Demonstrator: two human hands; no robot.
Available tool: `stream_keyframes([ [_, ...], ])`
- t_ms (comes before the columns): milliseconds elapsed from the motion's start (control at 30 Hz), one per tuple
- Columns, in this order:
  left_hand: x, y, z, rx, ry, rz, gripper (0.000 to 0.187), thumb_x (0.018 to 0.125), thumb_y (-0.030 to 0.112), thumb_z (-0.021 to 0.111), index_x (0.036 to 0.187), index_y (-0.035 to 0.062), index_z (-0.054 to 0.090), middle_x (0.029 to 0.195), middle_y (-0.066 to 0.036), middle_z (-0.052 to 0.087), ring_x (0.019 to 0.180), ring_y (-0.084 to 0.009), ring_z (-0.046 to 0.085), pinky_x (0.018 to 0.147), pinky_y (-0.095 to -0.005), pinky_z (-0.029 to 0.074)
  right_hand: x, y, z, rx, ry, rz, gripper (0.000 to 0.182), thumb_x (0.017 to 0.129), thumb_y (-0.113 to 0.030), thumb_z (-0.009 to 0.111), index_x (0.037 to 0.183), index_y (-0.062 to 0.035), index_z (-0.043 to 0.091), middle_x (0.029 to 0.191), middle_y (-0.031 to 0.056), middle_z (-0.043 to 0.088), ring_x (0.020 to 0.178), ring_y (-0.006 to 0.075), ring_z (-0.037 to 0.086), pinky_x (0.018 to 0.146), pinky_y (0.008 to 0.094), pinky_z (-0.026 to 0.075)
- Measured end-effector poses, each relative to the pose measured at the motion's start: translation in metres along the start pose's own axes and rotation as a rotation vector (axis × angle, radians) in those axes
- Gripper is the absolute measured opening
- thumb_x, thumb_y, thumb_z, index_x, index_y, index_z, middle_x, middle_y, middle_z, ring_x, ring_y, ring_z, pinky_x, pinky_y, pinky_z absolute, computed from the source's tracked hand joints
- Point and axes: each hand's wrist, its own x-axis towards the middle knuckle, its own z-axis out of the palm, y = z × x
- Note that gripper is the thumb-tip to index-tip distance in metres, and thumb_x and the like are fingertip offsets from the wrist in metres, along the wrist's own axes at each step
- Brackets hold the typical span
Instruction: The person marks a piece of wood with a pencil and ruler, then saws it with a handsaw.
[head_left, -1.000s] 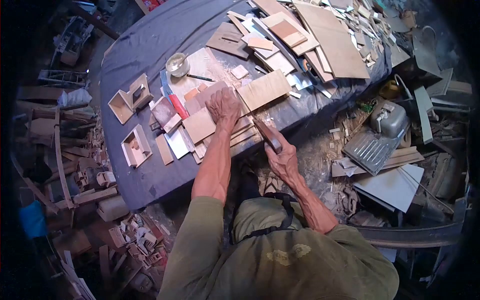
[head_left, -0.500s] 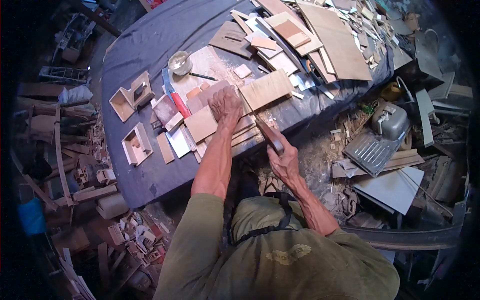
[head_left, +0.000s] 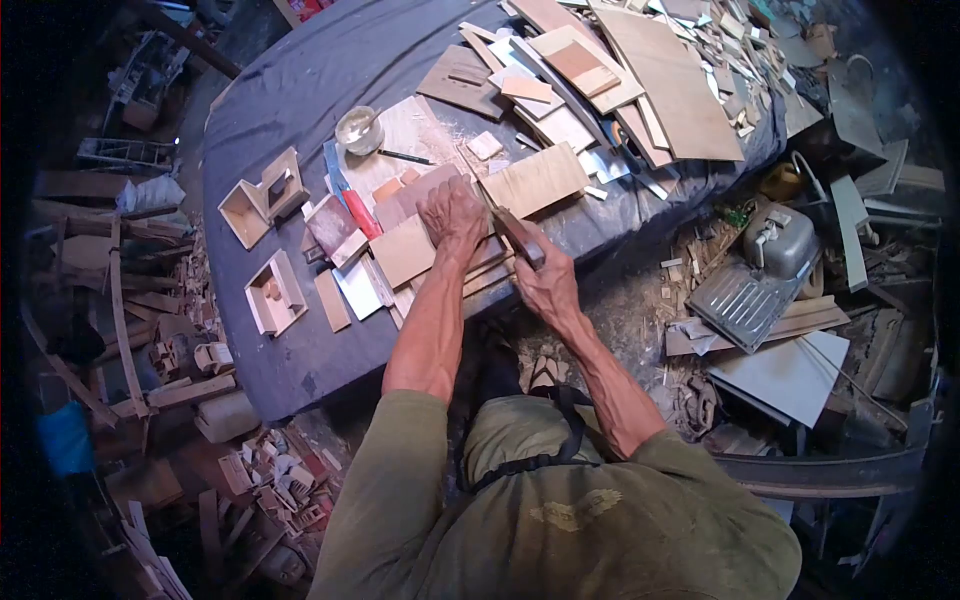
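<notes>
My left hand (head_left: 452,212) is closed in a fist and presses down on light wooden boards at the table's front edge. Under and beside it lies a pale wooden board (head_left: 403,250). My right hand (head_left: 550,287) is wrapped round the brown handle of a saw (head_left: 521,243). The saw's thin blade runs up along a narrow gap beside my left hand, against the end of another light wooden board (head_left: 537,182). My fingers partly hide the handle, and the blade's far end is hard to make out.
On the dark-covered table (head_left: 300,365) stand a tub with a stick (head_left: 360,130), a pencil (head_left: 405,157), a red-handled tool (head_left: 362,212) and small wooden boxes (head_left: 275,292). Stacked panels (head_left: 665,80) lie at the far right. A metal sink (head_left: 755,285) sits among floor scraps.
My right hand has pushed the saw forward and to the left, closer to my left hand. The left hand and the boards have stayed in place.
</notes>
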Motion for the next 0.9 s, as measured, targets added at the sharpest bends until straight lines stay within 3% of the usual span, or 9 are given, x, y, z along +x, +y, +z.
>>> stream_keyframes([
  [133, 0.003, -0.001, 0.002, -0.039, -0.011, -0.009, 0.03, 0.099, 0.029, 0.046, 0.093, 0.0075, 0.066, 0.093, -0.014, 0.069, 0.093, -0.031, 0.062, 0.086, -0.0475, 0.038, -0.041, 0.021, -0.013, -0.056, 0.164, -0.271, 0.049, 0.085, -0.011, 0.064, 0.133, -0.0098, 0.058, 0.079, 0.0249, 0.065, 0.066, 0.0351, 0.067, 0.065, 0.0372, 0.053],
  [233, 0.001, -0.004, 0.006, 0.001, 0.045, 0.035, 0.03, 0.099, 0.029, 0.046, 0.093, 0.0077, 0.066, 0.092, -0.014, 0.069, 0.091, -0.031, 0.062, 0.086, -0.047, 0.037, -0.038, 0.019, -0.015, -0.06, 0.081, -0.049, 0.049, 0.084, -0.011, 0.064, 0.133, -0.011, 0.058, 0.077, 0.0238, 0.065, 0.066, 0.036, 0.067, 0.065, 0.0379, 0.053],
  [267, 0.001, -0.002, 0.006, -0.008, 0.041, 0.025, 0.03, 0.099, 0.029, 0.046, 0.092, 0.0078, 0.066, 0.091, -0.014, 0.069, 0.091, -0.031, 0.062, 0.086, -0.0471, 0.037, -0.023, 0.011, -0.01, -0.096, 0.092, -0.107, 0.049, 0.084, -0.012, 0.064, 0.133, -0.0099, 0.058, 0.074, 0.0229, 0.064, 0.063, 0.0327, 0.067, 0.063, 0.0387, 0.053],
  [367, 0.002, 0.0, 0.001, -0.018, 0.019, 0.009, 0.03, 0.1, 0.029, 0.046, 0.092, 0.0079, 0.065, 0.091, -0.014, 0.069, 0.09, -0.031, 0.062, 0.085, -0.0475, 0.037, -0.005, -0.02, -0.009, 0.02, -0.04, 0.052, 0.05, 0.084, -0.012, 0.065, 0.133, -0.0088, 0.057, 0.073, 0.0225, 0.063, 0.061, 0.0284, 0.067, 0.063, 0.0389, 0.052],
  [400, 0.003, 0.0, 0.0, -0.02, 0.012, 0.012, 0.031, 0.1, 0.03, 0.045, 0.092, 0.0077, 0.065, 0.091, -0.014, 0.069, 0.09, -0.031, 0.062, 0.085, -0.0477, 0.037, -0.008, 0.001, -0.004, -0.109, 0.087, -0.138, 0.049, 0.085, -0.012, 0.064, 0.133, -0.0066, 0.058, 0.071, 0.0214, 0.062, 0.059, 0.0249, 0.066, 0.06, 0.0378, 0.052],
  [533, 0.003, 0.0, -0.001, -0.009, -0.026, -0.002, 0.032, 0.1, 0.031, 0.045, 0.092, 0.0073, 0.066, 0.09, -0.014, 0.069, 0.093, -0.031, 0.063, 0.085, -0.0486, 0.038, -0.043, 0.027, -0.013, -0.049, 0.154, -0.219, 0.047, 0.086, -0.013, 0.063, 0.132, -0.0133, 0.059, 0.07, 0.0211, 0.062, 0.059, 0.025, 0.066, 0.059, 0.0371, 0.051],
  [767, 0.005, -0.001, 0.006, -0.008, 0.017, 0.022, 0.034, 0.1, 0.031, 0.045, 0.091, 0.0074, 0.067, 0.089, -0.015, 0.07, 0.091, -0.0317, 0.064, 0.085, -0.0495, 0.039, -0.015, -0.003, -0.007, -0.109, 0.094, -0.101, 0.047, 0.085, -0.013, 0.066, 0.132, -0.0143, 0.059, 0.081, 0.0285, 0.064, 0.07, 0.0409, 0.067, 0.064, 0.0406, 0.053],
  [800, 0.005, -0.002, 0.008, -0.02, 0.045, 0.027, 0.034, 0.1, 0.031, 0.045, 0.091, 0.0074, 0.067, 0.09, -0.015, 0.07, 0.091, -0.0319, 0.064, 0.085, -0.0495, 0.039, -0.024, 0.019, -0.007, -0.119, 0.183, -0.283, 0.048, 0.086, -0.012, 0.065, 0.133, -0.0123, 0.058, 0.08, 0.0278, 0.064, 0.072, 0.038, 0.069, 0.065, 0.0397, 0.053],
  [900, 0.003, -0.004, 0.006, -0.007, 0.025, 0.004, 0.032, 0.1, 0.031, 0.047, 0.091, 0.0074, 0.067, 0.09, -0.016, 0.07, 0.091, -0.0325, 0.064, 0.085, -0.0496, 0.039, -0.038, 0.021, -0.012, -0.04, 0.155, -0.239, 0.048, 0.086, -0.011, 0.064, 0.133, -0.0107, 0.058, 0.078, 0.0266, 0.064, 0.071, 0.0344, 0.07, 0.064, 0.0388, 0.053],
])
